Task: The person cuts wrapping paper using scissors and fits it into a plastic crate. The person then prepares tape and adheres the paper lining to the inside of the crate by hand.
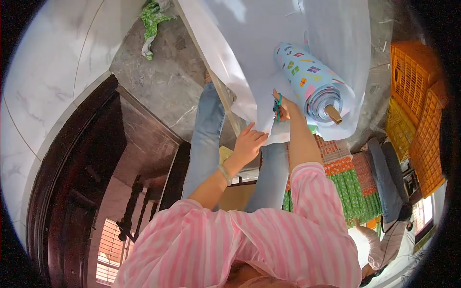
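My right hand point(284, 108) is closed on a pair of scissors point(278, 102) with teal handles, at the near edge of a large white sheet point(273, 48). My left hand point(248, 145) is just left of it, its fingers on the sheet's near edge, which it seems to pinch; the thumb is hidden. To the right of the scissors, a thick roll of light blue printed wrapping paper point(312, 72) lies tilted on the white sheet. A brown cardboard core point(333, 114) sticks out of its near end.
Orange plastic crates point(417, 72) stand at the right, with a yellow crate point(401, 127) among them. Green and orange patterned bundles point(348, 187) lie below the roll. Another person point(391, 240) is at the lower right. A crumpled green scrap point(151, 26) lies on the grey floor point(153, 81). Dark wooden furniture point(81, 168) stands left.
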A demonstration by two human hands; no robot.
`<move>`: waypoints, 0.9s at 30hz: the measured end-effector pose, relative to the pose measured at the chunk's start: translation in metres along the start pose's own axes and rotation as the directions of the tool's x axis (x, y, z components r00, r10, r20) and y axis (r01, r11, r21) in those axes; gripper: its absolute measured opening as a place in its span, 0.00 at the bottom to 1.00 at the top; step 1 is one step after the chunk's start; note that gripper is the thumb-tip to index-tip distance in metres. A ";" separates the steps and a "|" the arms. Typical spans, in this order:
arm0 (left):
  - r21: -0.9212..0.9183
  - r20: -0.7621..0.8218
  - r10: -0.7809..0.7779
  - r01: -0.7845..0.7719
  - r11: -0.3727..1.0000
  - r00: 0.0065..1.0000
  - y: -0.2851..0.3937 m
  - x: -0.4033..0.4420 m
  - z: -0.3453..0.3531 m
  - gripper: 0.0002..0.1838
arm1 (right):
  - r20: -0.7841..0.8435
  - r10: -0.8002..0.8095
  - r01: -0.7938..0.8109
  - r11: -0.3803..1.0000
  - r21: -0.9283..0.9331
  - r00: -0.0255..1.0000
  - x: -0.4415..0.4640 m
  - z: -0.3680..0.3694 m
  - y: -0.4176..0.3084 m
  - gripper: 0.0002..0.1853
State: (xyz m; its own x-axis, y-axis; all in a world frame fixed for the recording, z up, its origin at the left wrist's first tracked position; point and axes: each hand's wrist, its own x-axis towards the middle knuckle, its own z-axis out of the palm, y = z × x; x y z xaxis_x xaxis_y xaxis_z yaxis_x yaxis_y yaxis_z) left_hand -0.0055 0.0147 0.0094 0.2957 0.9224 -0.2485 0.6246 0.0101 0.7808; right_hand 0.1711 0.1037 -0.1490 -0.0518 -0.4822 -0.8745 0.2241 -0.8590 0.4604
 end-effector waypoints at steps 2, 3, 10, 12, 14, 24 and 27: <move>0.004 0.028 0.022 -0.022 1.000 0.999 -0.002 -0.002 0.000 0.15 | 0.002 0.011 -0.011 0.999 -0.038 1.000 0.004 0.002 -0.005 0.40; 0.006 0.027 0.019 -0.019 1.000 0.999 -0.002 -0.003 0.001 0.15 | -0.011 0.016 -0.016 0.999 -0.039 1.000 0.010 0.001 -0.007 0.40; -0.006 0.004 0.021 -0.021 1.000 1.000 -0.003 -0.002 0.000 0.13 | -0.069 -0.045 0.038 0.995 -0.089 0.997 0.052 -0.009 -0.018 0.39; 0.005 0.010 0.022 -0.022 1.000 1.000 -0.003 -0.004 -0.001 0.13 | 0.014 -0.030 0.032 0.994 -0.100 0.999 0.071 -0.019 -0.026 0.40; -0.001 0.037 0.019 -0.019 1.000 0.999 -0.003 -0.006 -0.002 0.14 | 0.101 -0.011 0.022 0.993 -0.115 0.995 0.093 -0.027 -0.034 0.41; -0.001 0.073 0.028 -0.028 1.000 0.997 -0.005 -0.003 -0.016 0.16 | -0.092 -0.224 0.195 0.948 -0.253 0.970 0.205 -0.061 -0.061 0.40; -0.003 0.074 0.052 -0.052 0.999 0.996 -0.004 -0.001 -0.019 0.15 | -0.141 -0.295 0.242 0.921 -0.306 0.945 0.242 -0.071 -0.067 0.40</move>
State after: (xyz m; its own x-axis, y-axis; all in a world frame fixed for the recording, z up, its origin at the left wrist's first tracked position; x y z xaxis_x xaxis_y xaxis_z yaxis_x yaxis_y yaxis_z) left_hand -0.0222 0.0214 0.0174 0.3803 0.8907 -0.2490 0.6063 -0.0367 0.7944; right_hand 0.2125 0.0572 -0.4020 0.0226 -0.1781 -0.9837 0.4913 -0.8550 0.1661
